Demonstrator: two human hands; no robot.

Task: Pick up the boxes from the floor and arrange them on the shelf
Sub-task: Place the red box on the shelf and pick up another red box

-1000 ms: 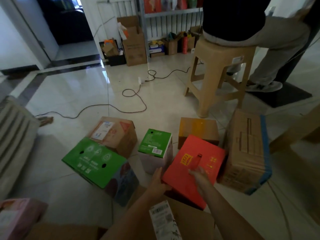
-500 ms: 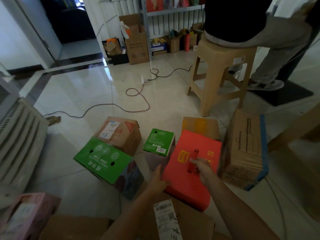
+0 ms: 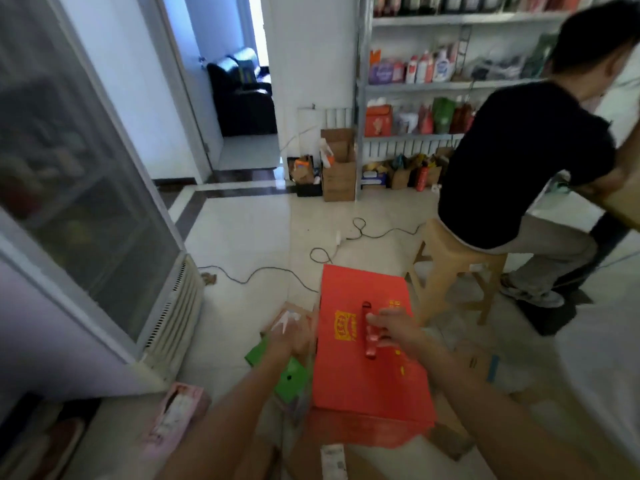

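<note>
Nothing can be read: the red box bears a yellow emblem and yellow characters too blurred to make out, and the white label on the brown carton shows only smeared print.

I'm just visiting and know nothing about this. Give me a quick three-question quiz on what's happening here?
1. True or false: the right hand grips the handle of the red box.
2. The seated person sits on: A sofa, B stool, C floor?
3. Fill in: the left hand rests against the red box's ___ side.
Key: 1 true; 2 B; 3 left.
</note>
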